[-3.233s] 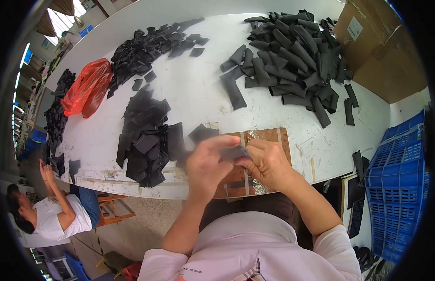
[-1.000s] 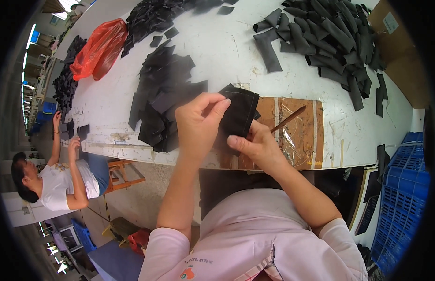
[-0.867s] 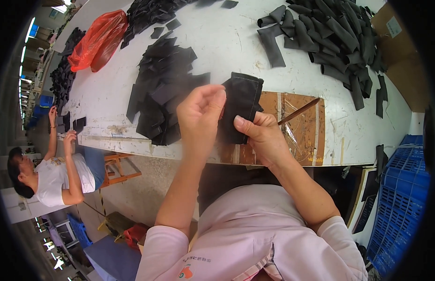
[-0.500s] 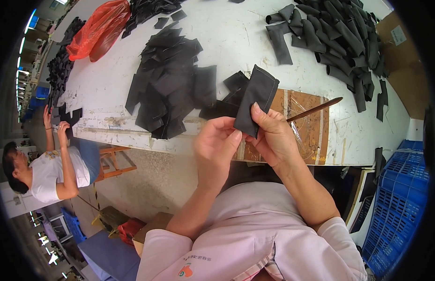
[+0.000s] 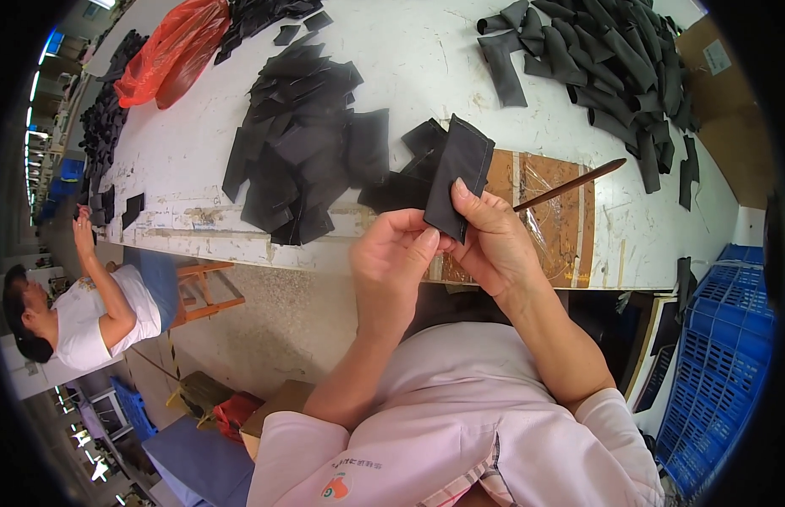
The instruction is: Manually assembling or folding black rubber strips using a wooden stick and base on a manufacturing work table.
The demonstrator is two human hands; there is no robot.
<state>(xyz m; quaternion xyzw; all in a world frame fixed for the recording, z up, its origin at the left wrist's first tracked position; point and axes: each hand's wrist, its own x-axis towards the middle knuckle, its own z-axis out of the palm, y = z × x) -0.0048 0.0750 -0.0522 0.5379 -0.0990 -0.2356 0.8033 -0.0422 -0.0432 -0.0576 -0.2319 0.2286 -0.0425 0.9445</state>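
Observation:
A flat black fabric sleeve [image 5: 462,169] with a pale stitched line along its edges is held up before me, tilted, above the table's front edge. My right hand [image 5: 496,232] grips its lower right side, thumb on the front face. My left hand [image 5: 396,253] pinches the bottom left corner between thumb and fingers. Behind the held piece lie a few more black pieces [image 5: 401,191]. A stick-like brown tool [image 5: 570,186] with a pointed shaft rests on a brown board [image 5: 570,253], right of my hands; its near end is hidden behind my right hand.
Left of my hands lies a heap of flat black pieces [image 5: 303,152] on the white table [image 5: 426,68]. Tube-shaped black pieces [image 5: 612,68] pile at the far right beside a cardboard box [image 5: 722,110]. A blue crate [image 5: 718,363] stands right; a red bag [image 5: 177,51] lies far left. A co-worker [image 5: 105,313] sits left.
My hands keep their hold on the fabric sleeve, which has shifted slightly left. The co-worker's hands have moved, and a black piece now lies on the table near them.

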